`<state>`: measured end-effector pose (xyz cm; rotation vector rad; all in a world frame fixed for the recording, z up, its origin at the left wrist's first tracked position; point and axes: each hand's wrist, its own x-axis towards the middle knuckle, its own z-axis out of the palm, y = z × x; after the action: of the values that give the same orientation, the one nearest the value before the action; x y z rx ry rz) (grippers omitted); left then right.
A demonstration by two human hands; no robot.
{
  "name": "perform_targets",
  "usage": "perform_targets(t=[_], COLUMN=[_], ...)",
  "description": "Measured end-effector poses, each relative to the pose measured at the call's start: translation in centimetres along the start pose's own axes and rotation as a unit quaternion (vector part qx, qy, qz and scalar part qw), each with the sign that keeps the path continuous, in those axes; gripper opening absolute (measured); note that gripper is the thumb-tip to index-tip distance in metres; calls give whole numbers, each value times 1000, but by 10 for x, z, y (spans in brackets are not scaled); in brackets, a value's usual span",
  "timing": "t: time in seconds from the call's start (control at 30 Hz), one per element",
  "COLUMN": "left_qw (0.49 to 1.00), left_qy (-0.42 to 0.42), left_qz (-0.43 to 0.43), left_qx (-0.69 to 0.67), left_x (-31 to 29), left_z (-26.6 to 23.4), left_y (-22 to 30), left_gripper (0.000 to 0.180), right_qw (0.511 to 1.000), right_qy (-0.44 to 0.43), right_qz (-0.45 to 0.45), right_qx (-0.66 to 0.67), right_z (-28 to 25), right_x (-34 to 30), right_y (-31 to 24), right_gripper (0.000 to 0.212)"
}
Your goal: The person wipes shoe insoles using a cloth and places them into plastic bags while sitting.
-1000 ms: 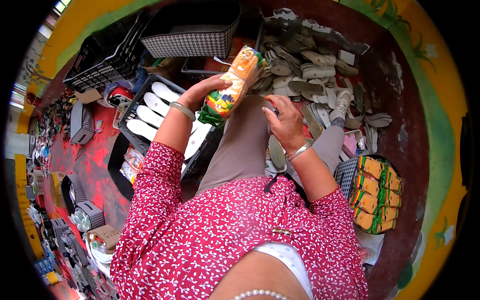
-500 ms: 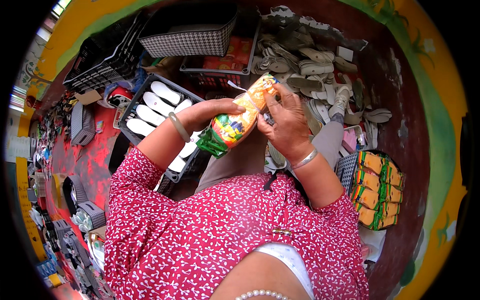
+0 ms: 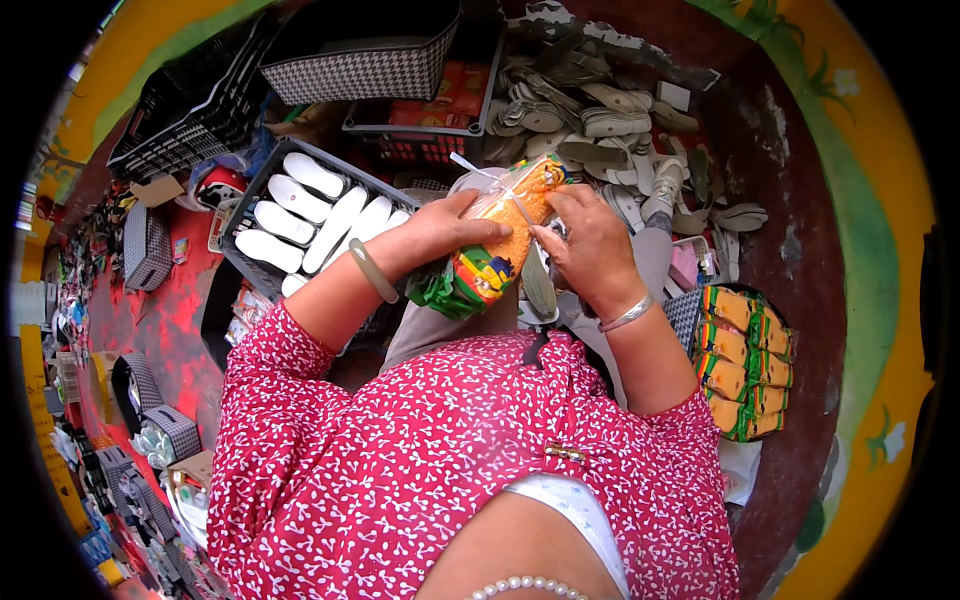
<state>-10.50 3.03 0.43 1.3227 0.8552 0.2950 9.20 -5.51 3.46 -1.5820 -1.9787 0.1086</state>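
Note:
An orange packet in colourful plastic wrapping with a green end is held slantwise in front of me. Around its middle runs a narrow white band, one end of which sticks up. My left hand grips the packet from the left side, thumb across its top. At the packet's upper right edge, the bent fingers and thumb of my right hand are closed on it. The band's other end runs toward the right thumb; whether the fingers pinch it, I cannot tell.
A grey crate of white shoe soles stands left of my knees. Beyond lie a heap of grey soles, a checked basket and a black crate. Several similar orange packets fill a basket on the right.
The packet has shifted slightly right and turned, showing more of its orange side. My right fingers have moved from its top end down along its right edge. The left hand keeps its grip.

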Motion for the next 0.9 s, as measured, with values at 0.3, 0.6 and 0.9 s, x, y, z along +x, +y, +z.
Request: perform_targets(t=[0.3,0.6,0.9], left_qw=[983,995,922], left_qy=[73,46,-8], left_qz=[59,46,-69], left_qx=[156,79,-380], left_x=[3,6,-29], left_z=[6,6,-36], left_y=[-16,-14,4], left_gripper=[75,64,39], right_qw=[991,991,976], right_qy=[69,104,135], right_qz=[80,72,46], right_qx=[-76,-35,163], right_z=[23,26,22], right_x=[4,9,-3], right_y=[-16,-5,9], right_gripper=[29,19,33])
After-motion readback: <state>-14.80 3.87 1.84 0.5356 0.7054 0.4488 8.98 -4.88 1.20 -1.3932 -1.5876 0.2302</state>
